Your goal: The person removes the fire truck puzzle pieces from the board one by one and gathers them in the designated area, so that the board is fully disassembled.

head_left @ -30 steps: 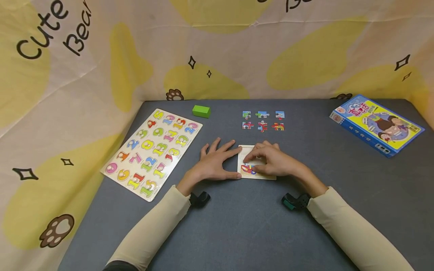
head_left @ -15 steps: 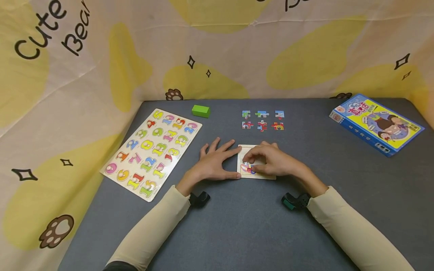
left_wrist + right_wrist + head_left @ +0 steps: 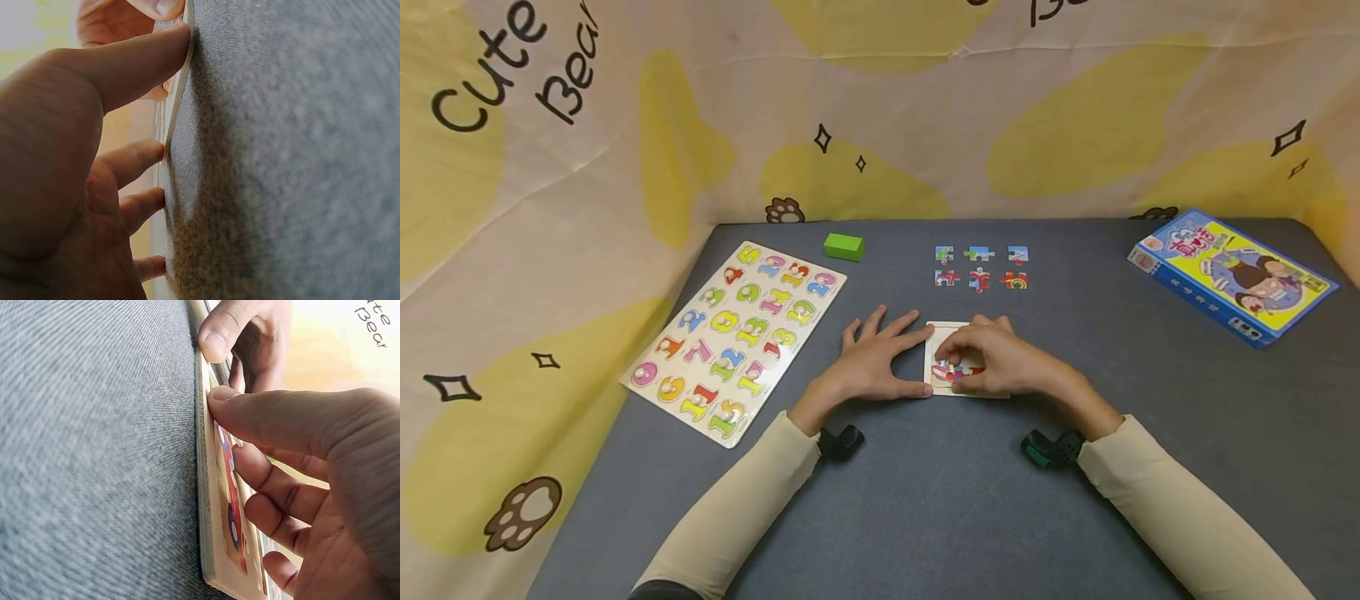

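Observation:
A small wooden jigsaw tray (image 3: 930,358) lies in front of me, with colourful jigsaw pieces (image 3: 953,372) along its lower part. My left hand (image 3: 872,362) is spread flat at its left side, thumb and index fingertips at the rim. From the right, my right hand (image 3: 1003,358) bends over the tray, thumb and index finger at a jigsaw piece. In the right wrist view the thumb (image 3: 225,403) comes down by the tray's rim and the index fingertip meets the picture, where a small raised piece edge shows. The hand hides the tray's upper right part.
Beyond the tray lie loose jigsaw pieces (image 3: 980,268) in two rows. A number board (image 3: 737,342) is at left, a green block (image 3: 844,247) at the back, and a blue-and-yellow box (image 3: 1232,275) at back right. A patterned cloth (image 3: 880,108) stands behind the grey table (image 3: 940,500).
My right thumb has shifted slightly left and down, so more of the picture shows beneath the hand. The left hand and the tray stay in place.

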`<state>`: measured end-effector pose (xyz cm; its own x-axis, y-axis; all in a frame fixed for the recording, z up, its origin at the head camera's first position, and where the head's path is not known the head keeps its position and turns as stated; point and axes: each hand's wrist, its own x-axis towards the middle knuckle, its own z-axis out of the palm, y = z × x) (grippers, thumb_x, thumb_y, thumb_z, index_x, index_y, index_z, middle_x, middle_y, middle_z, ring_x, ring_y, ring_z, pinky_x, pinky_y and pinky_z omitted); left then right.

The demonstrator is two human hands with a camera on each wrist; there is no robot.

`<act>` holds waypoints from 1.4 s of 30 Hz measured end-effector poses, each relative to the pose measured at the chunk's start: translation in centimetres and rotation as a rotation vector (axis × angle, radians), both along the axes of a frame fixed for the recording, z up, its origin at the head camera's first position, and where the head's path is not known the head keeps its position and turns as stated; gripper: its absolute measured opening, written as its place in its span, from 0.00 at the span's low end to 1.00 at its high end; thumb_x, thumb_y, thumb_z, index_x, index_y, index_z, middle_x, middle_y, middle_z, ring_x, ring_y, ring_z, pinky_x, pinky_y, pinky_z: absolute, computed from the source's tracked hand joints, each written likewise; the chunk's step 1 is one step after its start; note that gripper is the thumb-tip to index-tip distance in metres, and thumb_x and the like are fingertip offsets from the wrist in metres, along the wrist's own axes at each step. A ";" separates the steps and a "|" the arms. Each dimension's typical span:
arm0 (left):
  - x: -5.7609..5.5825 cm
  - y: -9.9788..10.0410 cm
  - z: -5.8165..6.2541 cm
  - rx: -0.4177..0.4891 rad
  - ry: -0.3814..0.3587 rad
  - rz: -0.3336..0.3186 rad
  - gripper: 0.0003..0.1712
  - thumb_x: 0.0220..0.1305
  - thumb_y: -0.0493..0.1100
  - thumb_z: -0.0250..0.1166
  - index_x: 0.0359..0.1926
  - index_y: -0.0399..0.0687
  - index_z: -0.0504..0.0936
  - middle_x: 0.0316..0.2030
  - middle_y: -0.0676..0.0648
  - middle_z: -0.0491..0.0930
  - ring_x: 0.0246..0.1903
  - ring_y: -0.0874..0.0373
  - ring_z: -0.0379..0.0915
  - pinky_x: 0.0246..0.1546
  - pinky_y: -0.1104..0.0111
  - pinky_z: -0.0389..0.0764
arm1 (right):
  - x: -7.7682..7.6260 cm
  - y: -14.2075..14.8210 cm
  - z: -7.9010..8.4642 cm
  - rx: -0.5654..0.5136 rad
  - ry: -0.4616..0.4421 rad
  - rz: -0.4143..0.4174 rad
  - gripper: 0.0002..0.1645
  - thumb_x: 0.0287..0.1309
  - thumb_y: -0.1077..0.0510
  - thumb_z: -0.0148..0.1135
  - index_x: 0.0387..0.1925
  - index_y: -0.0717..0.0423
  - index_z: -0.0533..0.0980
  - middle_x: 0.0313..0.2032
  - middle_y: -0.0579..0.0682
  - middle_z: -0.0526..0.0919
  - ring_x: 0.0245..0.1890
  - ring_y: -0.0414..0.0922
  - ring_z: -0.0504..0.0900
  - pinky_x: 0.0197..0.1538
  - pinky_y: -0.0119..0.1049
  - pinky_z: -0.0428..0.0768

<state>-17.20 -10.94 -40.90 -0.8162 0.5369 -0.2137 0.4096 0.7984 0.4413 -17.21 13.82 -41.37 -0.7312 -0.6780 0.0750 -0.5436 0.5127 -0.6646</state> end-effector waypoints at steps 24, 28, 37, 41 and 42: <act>0.2 -0.1 0.1 -0.003 0.014 0.007 0.51 0.58 0.68 0.70 0.79 0.68 0.59 0.82 0.54 0.49 0.81 0.39 0.29 0.74 0.35 0.33 | -0.4 0.3 0.1 -0.032 0.043 0.007 0.20 0.50 0.60 0.79 0.46 0.51 0.85 0.35 0.41 0.85 0.40 0.43 0.72 0.48 0.45 0.56; 0.2 -0.1 0.0 0.000 0.014 0.006 0.51 0.57 0.68 0.70 0.78 0.68 0.60 0.82 0.54 0.49 0.81 0.38 0.29 0.74 0.35 0.33 | -0.5 0.6 0.2 -0.046 0.036 -0.017 0.20 0.50 0.60 0.79 0.47 0.50 0.85 0.35 0.42 0.85 0.40 0.45 0.72 0.49 0.45 0.56; 0.3 0.1 0.0 -0.013 0.006 0.012 0.50 0.57 0.69 0.70 0.78 0.70 0.61 0.82 0.55 0.48 0.81 0.39 0.27 0.74 0.35 0.32 | -1.6 1.7 0.0 -0.097 0.060 -0.116 0.22 0.51 0.59 0.79 0.50 0.52 0.85 0.39 0.44 0.87 0.43 0.47 0.74 0.49 0.46 0.54; 0.3 0.2 0.1 -0.014 -0.002 0.009 0.50 0.58 0.68 0.70 0.78 0.70 0.61 0.82 0.54 0.48 0.81 0.38 0.27 0.74 0.35 0.31 | -2.4 2.2 0.0 -0.113 0.067 -0.147 0.20 0.52 0.60 0.78 0.49 0.53 0.85 0.39 0.47 0.86 0.44 0.47 0.76 0.50 0.47 0.52; 0.3 0.2 0.2 -0.014 -0.005 0.009 0.50 0.58 0.68 0.70 0.78 0.70 0.61 0.82 0.54 0.48 0.81 0.38 0.26 0.74 0.35 0.31 | -2.7 2.3 0.1 -0.115 0.068 -0.152 0.20 0.53 0.60 0.78 0.49 0.53 0.84 0.38 0.48 0.86 0.44 0.47 0.76 0.49 0.47 0.52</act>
